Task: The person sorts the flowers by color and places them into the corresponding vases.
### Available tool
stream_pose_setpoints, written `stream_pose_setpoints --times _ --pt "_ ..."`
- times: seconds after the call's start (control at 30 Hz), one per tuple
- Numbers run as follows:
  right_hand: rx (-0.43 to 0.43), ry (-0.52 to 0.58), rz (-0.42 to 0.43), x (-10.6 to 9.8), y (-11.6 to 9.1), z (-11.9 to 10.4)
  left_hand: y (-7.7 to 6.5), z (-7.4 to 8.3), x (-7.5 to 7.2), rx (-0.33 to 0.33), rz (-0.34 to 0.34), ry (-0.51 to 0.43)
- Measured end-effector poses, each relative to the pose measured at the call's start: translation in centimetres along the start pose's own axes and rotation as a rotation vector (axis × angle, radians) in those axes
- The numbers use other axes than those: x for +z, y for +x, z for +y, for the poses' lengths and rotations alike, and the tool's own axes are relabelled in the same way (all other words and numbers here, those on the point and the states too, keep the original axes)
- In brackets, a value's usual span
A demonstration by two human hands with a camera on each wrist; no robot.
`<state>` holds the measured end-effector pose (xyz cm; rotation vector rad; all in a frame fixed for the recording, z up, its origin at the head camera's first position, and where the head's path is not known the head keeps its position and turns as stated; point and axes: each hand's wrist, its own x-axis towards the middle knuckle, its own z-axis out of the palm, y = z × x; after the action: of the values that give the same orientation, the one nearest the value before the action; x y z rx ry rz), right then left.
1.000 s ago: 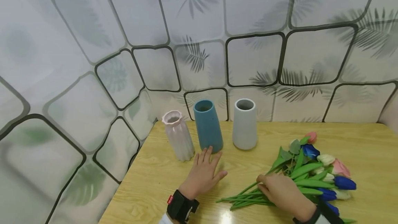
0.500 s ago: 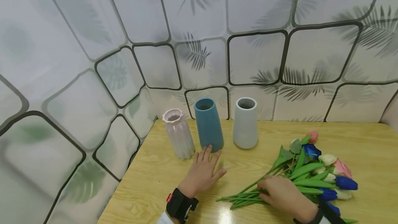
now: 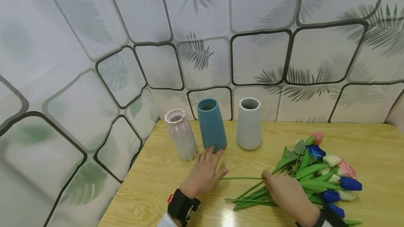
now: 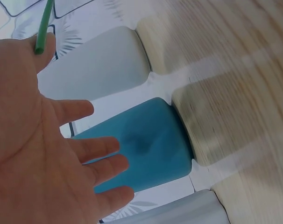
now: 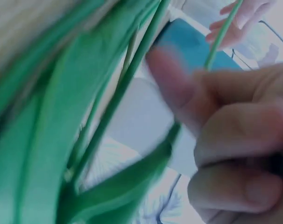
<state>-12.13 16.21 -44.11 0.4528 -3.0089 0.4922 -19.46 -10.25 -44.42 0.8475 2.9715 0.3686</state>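
- Basically, the table (image 3: 135,199) fills the six o'clock side.
- Flower bunch (image 3: 315,185): four o'clock.
- Blue vase (image 3: 212,129): twelve o'clock from the left hand (image 3: 203,174), its grip wide.
- Right hand (image 3: 285,192): three o'clock from the left, grip pinching a green stem (image 3: 243,178) pointing to nine.

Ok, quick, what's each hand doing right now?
Left hand: open, holding nothing, in front of the blue vase.
Right hand: closed, pinching a green flower stem.
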Motion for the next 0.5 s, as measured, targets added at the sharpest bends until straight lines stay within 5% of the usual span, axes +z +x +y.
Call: stream_pose_setpoints --times 0.27,0.5 --pt "0.245 0.388 0.086 0.1 0.6 -0.8 0.2 -0.4 -0.4 0.007 0.064 -0.025" --pt "0.508 1.112 0.412 1.1 0.6 -1.5 0.2 -0.6 -0.4 0.020 0.083 -0.015"
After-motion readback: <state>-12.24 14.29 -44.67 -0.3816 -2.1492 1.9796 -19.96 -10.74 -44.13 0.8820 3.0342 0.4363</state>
